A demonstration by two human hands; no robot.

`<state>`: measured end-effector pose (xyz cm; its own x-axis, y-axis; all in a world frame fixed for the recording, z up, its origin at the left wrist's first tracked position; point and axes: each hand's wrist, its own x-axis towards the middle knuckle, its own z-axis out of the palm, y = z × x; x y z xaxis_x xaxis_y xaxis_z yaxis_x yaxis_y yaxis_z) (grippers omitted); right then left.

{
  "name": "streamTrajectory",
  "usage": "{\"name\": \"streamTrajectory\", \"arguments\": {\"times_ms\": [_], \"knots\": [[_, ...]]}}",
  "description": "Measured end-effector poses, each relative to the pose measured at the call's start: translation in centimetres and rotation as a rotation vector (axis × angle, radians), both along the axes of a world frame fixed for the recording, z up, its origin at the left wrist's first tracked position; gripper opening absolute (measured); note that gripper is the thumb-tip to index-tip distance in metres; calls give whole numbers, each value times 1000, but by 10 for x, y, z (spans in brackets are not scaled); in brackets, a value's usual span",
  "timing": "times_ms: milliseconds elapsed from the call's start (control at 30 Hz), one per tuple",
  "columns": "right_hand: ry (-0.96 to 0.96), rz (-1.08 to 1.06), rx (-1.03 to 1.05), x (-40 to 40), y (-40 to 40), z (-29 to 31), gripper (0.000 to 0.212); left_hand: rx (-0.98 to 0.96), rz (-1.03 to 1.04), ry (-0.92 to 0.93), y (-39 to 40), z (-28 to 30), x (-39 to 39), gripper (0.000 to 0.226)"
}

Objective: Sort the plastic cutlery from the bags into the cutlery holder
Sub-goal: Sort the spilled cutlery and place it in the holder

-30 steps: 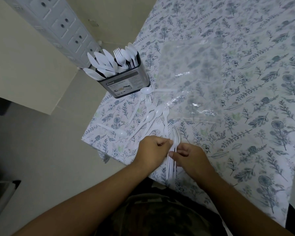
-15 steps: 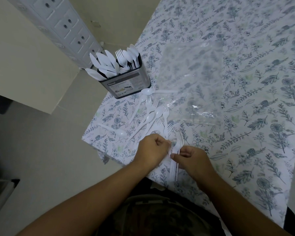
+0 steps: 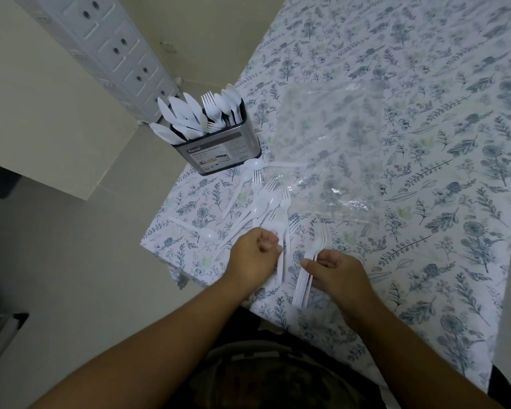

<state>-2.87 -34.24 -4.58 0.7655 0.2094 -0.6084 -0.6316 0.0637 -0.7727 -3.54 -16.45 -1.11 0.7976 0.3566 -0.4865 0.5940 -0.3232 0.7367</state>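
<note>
The right hand (image 3: 335,276) has its fingers (image 3: 322,262) curled round a bunch of white forks (image 3: 313,255), tines pointing to 12 o'clock, handles sticking out toward 6. The left hand (image 3: 252,255) sits just beside it at 9 o'clock, fingers curled & pinching one fork (image 3: 282,246) that lies on the table (image 3: 425,202). At 12 o'clock from the left hand there's a loose pile of spoons & forks (image 3: 266,202) on the flowery cloth, w/ one spoon (image 3: 202,231) apart at 9 o'clock. A clear plastic bag (image 3: 331,149) lies flat at 1 o'clock from the pile. The cutlery holder (image 3: 219,152) stands at 11 o'clock near the table corner, w/ knives, forks & spoons standing up in it.
</note>
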Motion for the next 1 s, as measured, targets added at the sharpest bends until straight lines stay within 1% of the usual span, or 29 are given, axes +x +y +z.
{"name": "streamTrajectory", "arguments": {"times_ms": [133, 200, 267, 300, 333, 433, 467, 533, 567, 600, 633, 700, 767, 833, 933, 1000], "knots": [[38, 40, 145, 8, 1, 4, 21, -304, -38, -22, -7, 14, -15, 17], [16, 64, 157, 10, 3, 8, 22, -354, -31, -36, -10, 15, -17, 18], [-6, 74, 159, 12, 3, 10, 20, -355, -20, -39, -11, 14, -15, 17], [-14, 79, 154, 12, 3, 10, 19, -322, -34, -43, -11, 13, -15, 17], [-22, 86, 142, 12, 4, 10, 18, -247, -70, -55, -10, 11, -15, 17], [-54, 110, 92, 9, 6, 10, 19, 141, -297, -138, -10, 9, -13, 17], [-59, 107, 81, 8, 7, 10, 19, 225, -393, -161, -9, 11, -10, 16], [-57, 88, 53, 6, 7, 10, 19, 293, -554, -150, -6, 16, -1, 16], [-51, 75, 38, 5, 7, 10, 19, 315, -595, -128, -6, 19, 4, 16], [-41, 58, 27, 4, 6, 9, 18, 346, -595, -115, -7, 20, 10, 16], [-31, 40, 13, 3, 6, 9, 17, 379, -544, -120, -7, 19, 17, 14], [-13, 11, -14, 1, 4, 9, 16, 417, -348, -124, -6, 9, 33, 10], [1, -2, -25, -1, 1, 11, 18, 440, -238, -87, -8, 1, 46, 17], [0, -12, -34, -3, 0, 13, 19, 451, -224, -57, -8, -7, 55, 21], [-4, -28, -63, -7, 0, 14, 19, 451, -216, -30, -6, -13, 62, 16], [6, -63, -65, -6, 0, 14, 19, 414, -187, -33, -3, -11, 63, 14]]}}
